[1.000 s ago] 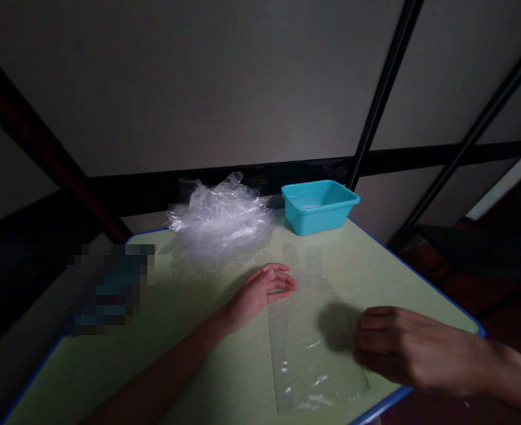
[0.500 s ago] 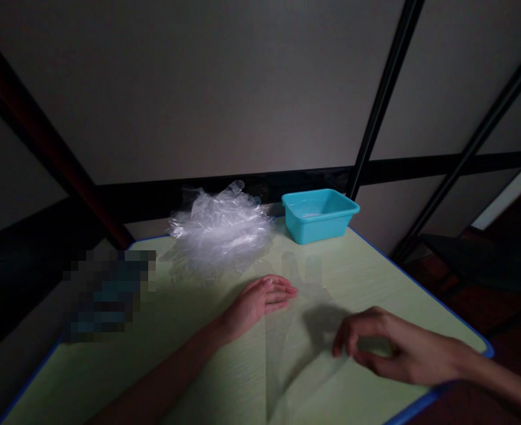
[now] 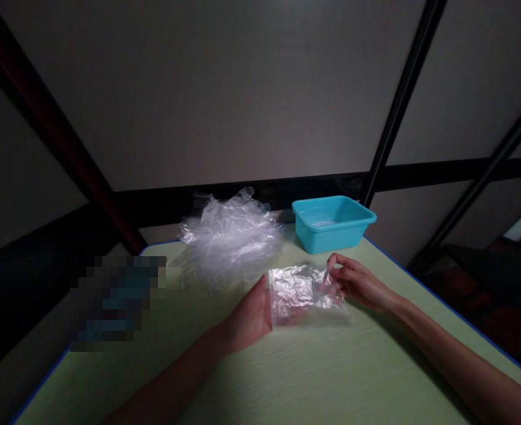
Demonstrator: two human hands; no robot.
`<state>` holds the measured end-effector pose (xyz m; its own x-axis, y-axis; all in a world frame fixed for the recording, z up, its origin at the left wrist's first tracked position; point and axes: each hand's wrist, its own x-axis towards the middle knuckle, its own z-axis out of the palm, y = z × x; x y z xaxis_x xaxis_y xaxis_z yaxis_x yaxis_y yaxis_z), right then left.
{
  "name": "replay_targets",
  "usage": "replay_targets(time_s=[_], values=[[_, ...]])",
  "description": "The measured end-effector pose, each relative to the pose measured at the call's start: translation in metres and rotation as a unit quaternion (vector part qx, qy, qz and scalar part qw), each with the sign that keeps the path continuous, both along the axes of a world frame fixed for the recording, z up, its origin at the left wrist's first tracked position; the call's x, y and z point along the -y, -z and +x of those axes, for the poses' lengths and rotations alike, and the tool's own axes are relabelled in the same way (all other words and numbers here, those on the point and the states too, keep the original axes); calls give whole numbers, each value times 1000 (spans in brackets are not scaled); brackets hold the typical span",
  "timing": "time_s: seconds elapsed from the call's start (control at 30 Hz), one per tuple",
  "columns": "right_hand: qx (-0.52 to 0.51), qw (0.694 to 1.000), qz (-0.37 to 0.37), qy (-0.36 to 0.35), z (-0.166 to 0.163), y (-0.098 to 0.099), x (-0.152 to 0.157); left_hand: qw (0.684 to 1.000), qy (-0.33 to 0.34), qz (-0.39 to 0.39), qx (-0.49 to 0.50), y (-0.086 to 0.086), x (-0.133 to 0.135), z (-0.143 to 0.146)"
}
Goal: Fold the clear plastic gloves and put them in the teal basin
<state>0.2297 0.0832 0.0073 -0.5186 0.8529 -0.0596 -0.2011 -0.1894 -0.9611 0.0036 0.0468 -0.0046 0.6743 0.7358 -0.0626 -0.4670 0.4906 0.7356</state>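
A clear disposable plastic glove (image 3: 298, 289), folded into a small crinkled sheet, is held between my two hands above the table. My left hand (image 3: 254, 310) grips its left edge; the fingers show faintly through the film behind it. At the upper right corner, my right hand (image 3: 355, 280) pinches the film between thumb and fingers. A heap of crumpled clear plastic gloves (image 3: 233, 236) lies just beyond my left hand. Behind my right hand stands a turquoise plastic basin (image 3: 331, 233), with a little clear material inside that I cannot make out fully.
The pale green table (image 3: 260, 378) has a blue edge. A blurred-out dark object (image 3: 118, 301) lies at its left side. Wall panels (image 3: 251, 100) with dark strips rise directly behind the table.
The glove lay spread on the table; now it is folded and lifted in both hands. My right hand has moved up and away from me, and the view has shifted slightly.
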Motion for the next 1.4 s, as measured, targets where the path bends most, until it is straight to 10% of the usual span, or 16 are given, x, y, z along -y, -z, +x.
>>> replay_targets(time_s=[0.2,0.63,0.93,1.4], values=[[-52,996,-32,68,-1,4,-3,998,27,1,-60,10,-4,-7],[84,980,13,-180,12,3,5,996,48,-72,-19,3,0,-8],[90,987,-34,-126,8,9,7,990,66,-122,-11,-1,1,-4],[85,994,74,-11,9,6,1,973,-180,-20,-143,-3,-1,-6]])
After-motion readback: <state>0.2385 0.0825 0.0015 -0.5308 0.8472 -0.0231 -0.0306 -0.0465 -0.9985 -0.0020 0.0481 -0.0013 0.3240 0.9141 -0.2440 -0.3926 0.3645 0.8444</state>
